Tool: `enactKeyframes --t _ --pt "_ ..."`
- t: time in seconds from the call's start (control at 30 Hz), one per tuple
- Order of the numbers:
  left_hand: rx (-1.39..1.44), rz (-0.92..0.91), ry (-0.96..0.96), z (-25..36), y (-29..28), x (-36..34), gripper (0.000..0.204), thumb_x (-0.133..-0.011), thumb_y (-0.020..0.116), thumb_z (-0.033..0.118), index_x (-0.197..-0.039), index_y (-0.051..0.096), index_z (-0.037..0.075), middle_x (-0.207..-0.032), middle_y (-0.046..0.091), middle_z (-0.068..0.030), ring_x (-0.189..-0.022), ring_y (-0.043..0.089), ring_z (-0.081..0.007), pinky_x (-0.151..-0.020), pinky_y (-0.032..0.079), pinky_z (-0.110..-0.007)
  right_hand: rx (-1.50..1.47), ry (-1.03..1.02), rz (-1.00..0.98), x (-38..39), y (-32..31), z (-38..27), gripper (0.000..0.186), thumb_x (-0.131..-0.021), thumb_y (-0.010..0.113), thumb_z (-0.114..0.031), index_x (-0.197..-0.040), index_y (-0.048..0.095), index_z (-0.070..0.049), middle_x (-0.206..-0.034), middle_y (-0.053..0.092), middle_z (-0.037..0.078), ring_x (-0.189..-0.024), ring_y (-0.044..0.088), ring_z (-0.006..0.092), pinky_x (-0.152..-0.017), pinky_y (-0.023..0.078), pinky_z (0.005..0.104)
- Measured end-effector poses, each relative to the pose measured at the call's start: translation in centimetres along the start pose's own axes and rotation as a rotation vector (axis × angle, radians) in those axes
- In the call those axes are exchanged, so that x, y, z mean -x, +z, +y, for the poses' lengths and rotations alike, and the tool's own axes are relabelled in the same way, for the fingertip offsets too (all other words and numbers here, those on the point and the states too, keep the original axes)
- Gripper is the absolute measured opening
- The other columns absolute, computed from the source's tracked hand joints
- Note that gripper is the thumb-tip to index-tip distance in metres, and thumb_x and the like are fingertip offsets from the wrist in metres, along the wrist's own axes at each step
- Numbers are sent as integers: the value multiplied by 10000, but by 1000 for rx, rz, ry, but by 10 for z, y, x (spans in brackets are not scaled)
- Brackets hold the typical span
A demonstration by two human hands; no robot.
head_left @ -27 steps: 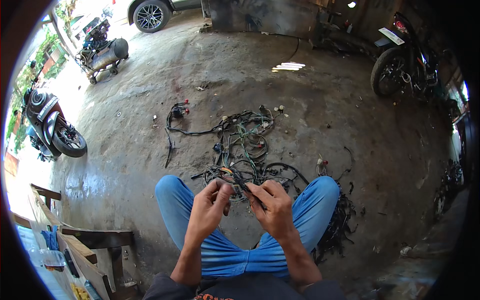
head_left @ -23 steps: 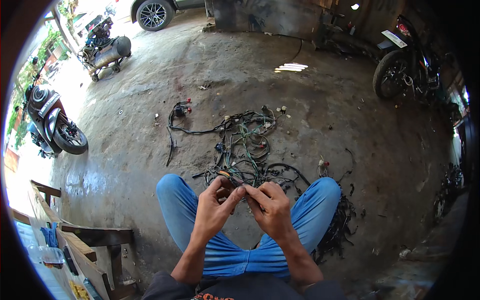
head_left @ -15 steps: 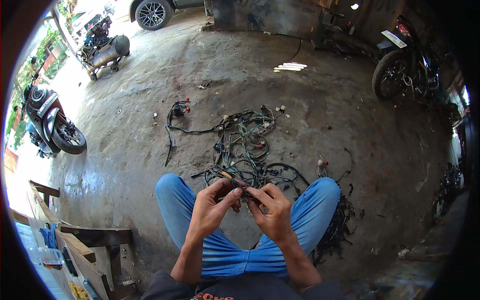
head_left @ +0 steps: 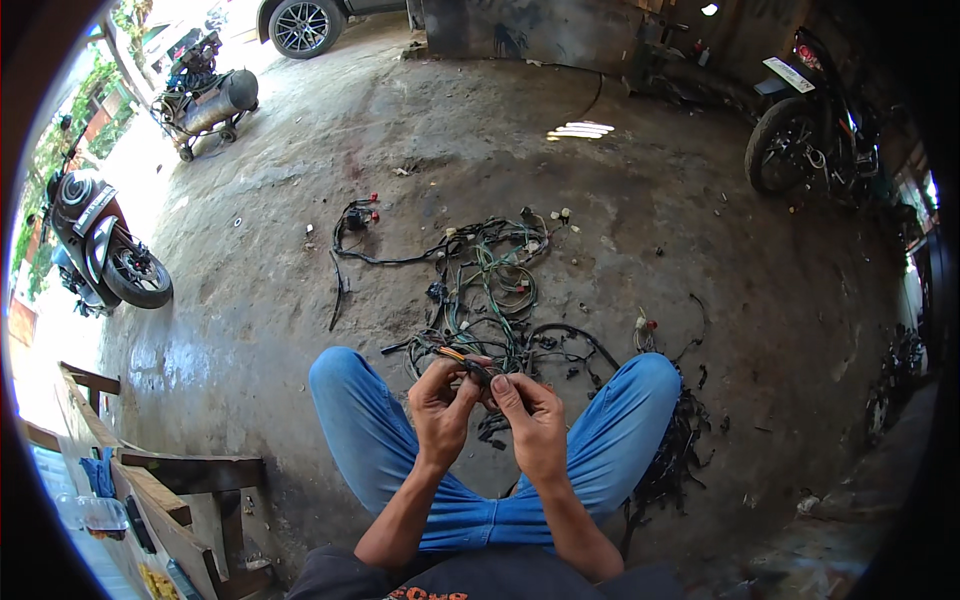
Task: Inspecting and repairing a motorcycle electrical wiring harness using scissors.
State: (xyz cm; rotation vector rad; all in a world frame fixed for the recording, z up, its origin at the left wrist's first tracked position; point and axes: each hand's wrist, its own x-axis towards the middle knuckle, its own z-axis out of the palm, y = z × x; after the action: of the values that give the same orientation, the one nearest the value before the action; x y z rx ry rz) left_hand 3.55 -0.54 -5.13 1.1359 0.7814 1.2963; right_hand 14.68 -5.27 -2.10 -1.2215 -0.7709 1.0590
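Note:
Between my knees, my left hand (head_left: pixel 441 405) pinches a wire bundle (head_left: pixel 456 355), its orange and dark strands showing above the fingers. My right hand (head_left: pixel 533 418) grips the same bundle just to the right, thumb pressed on a dark section. The two hands nearly touch, and the part inside the fingers is hidden. Just beyond them a tangled wiring harness (head_left: pixel 500 290) lies on the floor, with black, green and grey wires and small connectors. One black-wrapped branch runs left to a dark part with red ends (head_left: pixel 357 218).
A heap of black scraps (head_left: pixel 672 465) lies beside my right knee. Wooden bench framing (head_left: pixel 190 472) stands at the lower left. Motorcycles stand at the left (head_left: pixel 110 245) and far right (head_left: pixel 800 140). An air compressor (head_left: pixel 215 105) and a car wheel (head_left: pixel 303 28) are farther back.
My right hand has turned, its thumb now on top of the bundle. Both wrists have come closer together, and the orange strands show more above my left fingers.

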Motion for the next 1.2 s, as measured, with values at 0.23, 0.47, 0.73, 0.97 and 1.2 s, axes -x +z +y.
enactKeyframes --t 0.23,0.47,0.73,0.97,1.2 --pt "-62 208 75 -12 10 -1 154 -959 594 -47 -1078 687 -73 -989 722 -106 -702 626 -96 -580 508 -241 -299 346 -101 1 0 -1 391 -1059 559 -340 -856 660 -21 -608 407 -73 -529 293 18 -506 220 226" --pt "-543 282 498 -35 -3 -14 294 -806 616 -143 -1043 736 -16 -1036 762 -109 -710 647 -100 -546 514 -234 -113 327 -142 10 6 -1 387 -1053 573 -343 -847 656 -27 -600 354 -94 -539 280 10 -504 210 232" --pt "-659 306 608 -45 -9 -21 396 -747 633 -147 -1084 756 22 -877 734 -82 -607 596 -104 -516 462 -249 78 206 -117 10 8 -9 391 -1023 633 -333 -785 644 -24 -633 402 -86 -590 315 10 -530 228 226" --pt "-902 164 740 -58 -32 -36 374 -701 673 -103 -1031 768 45 -691 621 -60 -541 556 -162 -501 428 -288 424 87 -106 7 -6 -21 347 -985 683 -263 -783 634 15 -625 508 -30 -606 417 18 -541 334 242" --pt "-756 -3 658 -43 -19 -41 381 -743 683 -65 -1082 774 84 -733 690 -60 -572 633 -174 -542 496 -279 201 -35 -22 10 -20 -16 288 -1017 635 -240 -888 668 15 -684 578 13 -619 458 48 -530 397 271"
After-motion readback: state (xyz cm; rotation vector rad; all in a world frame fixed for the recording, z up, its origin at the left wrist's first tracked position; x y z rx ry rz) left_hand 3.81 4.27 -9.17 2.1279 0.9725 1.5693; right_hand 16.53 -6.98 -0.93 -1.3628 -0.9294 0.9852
